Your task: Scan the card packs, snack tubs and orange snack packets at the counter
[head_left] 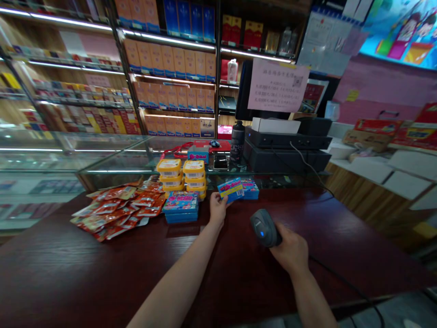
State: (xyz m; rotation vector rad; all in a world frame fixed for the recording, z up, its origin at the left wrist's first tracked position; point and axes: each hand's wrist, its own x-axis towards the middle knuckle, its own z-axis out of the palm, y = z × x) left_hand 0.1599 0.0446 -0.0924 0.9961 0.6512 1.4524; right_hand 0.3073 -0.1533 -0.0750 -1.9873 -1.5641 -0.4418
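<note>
My left hand [217,209] is closed on the left end of a flat blue-and-yellow box [232,189], its barcode side towards me. Wrapped round the handle of a dark barcode scanner [264,228] is my right hand [290,248]; a blue light shows on the scanner. The scanner is apart from the box, nearer to me and to the right. Behind the held box lies a small stack of similar blue boxes [251,189]. Another stack of blue boxes [180,207] sits left of my left hand, in front of yellow-lidded tubs [194,171].
Orange-red packets [126,207] lie heaped on the dark wooden counter [170,282] at left. A glass display case [112,159] stands behind, with a phone [221,162], a dark bottle [238,141] and a cash drawer [287,157]. The scanner's cable [344,278] trails right.
</note>
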